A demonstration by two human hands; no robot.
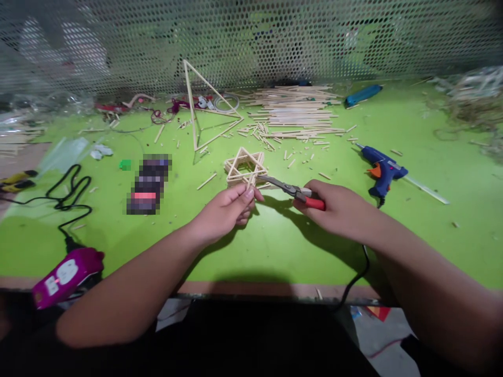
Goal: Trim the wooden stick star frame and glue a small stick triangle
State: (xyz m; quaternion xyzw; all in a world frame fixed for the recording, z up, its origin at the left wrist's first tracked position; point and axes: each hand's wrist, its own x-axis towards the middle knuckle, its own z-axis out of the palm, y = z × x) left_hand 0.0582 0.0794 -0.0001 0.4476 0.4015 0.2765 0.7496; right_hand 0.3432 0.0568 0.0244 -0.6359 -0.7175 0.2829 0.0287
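Note:
A small star-shaped frame of layered wooden sticks (246, 163) rests on the green tabletop in front of me. My left hand (231, 207) pinches stick ends at the star's near point between thumb and fingers. In my right hand (334, 204) are long-nosed pliers (288, 188) with red on the handle. Their jaws reach left to the star's near right side, close to my left fingertips. Whether the jaws grip a stick I cannot make out.
A blue glue gun (383, 170) lies right, its cord running to the near edge. Behind the star are piled wooden sticks (296, 107) and a large triangular stick frame (190, 104). Leftward sit a blurred-out phone (149, 183), a magenta device (68, 277) and yellow-handled tool (18, 183). Perforated metal (251, 42) stands behind.

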